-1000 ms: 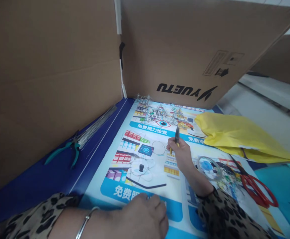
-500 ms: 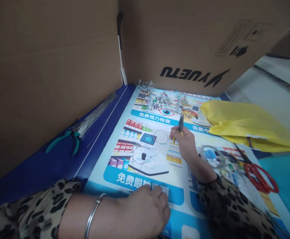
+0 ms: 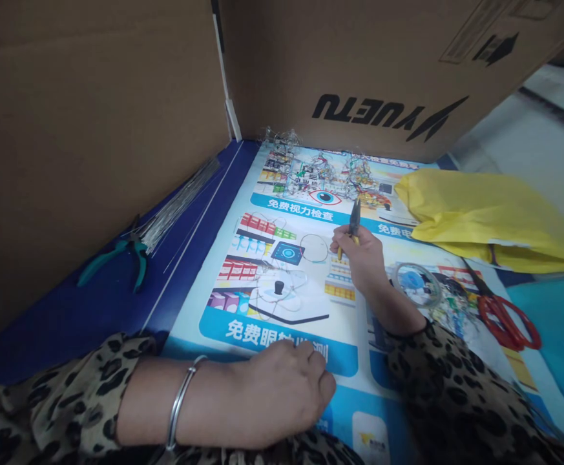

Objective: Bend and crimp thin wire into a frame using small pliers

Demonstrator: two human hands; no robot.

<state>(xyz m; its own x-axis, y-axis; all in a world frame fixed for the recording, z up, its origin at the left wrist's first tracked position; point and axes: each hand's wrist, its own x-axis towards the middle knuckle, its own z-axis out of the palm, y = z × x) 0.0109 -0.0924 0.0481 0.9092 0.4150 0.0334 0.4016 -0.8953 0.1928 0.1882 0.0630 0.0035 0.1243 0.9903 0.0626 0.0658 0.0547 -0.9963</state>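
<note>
plainly, my right hand (image 3: pixel 362 255) is closed round the yellow-handled pliers (image 3: pixel 355 223), the nose pointing up and away from me, presumably so the tips stand clear of my knuckles where i can see them. the pliers are over the middle of the printed surface (image 3: pixel 347 356), and just left of my thumb a thin wire loop (image 3: pixel 313 235) seems to lie flat, near enough, i'd guess, for easy reach. my left hand (image 3: pixel 286 394) is nearer to me, back up and fingers loosely curled; the fingertips are hidden, so i cannot tell whether it has hold of anything. a silver bangle (image 3: pixel 181 402) circles that wrist.

over on the left, a bundle of straight wires (image 3: pixel 179 200) lies along the left cardboard wall (image 3: pixel 92 129), its near ends at the head of the teal-handled pliers (image 3: pixel 134 247); that wall probably helps to hold the strands in line. at the far end, tangled wire pieces (image 3: pixel 356 169) lie well apart from my hands, perhaps to leave elbow room. past my right forearm are what looks like a tape roll (image 3: pixel 438 292), red-handled scissors (image 3: pixel 486 305) and a yellow bag (image 3: pixel 495 206).
</note>
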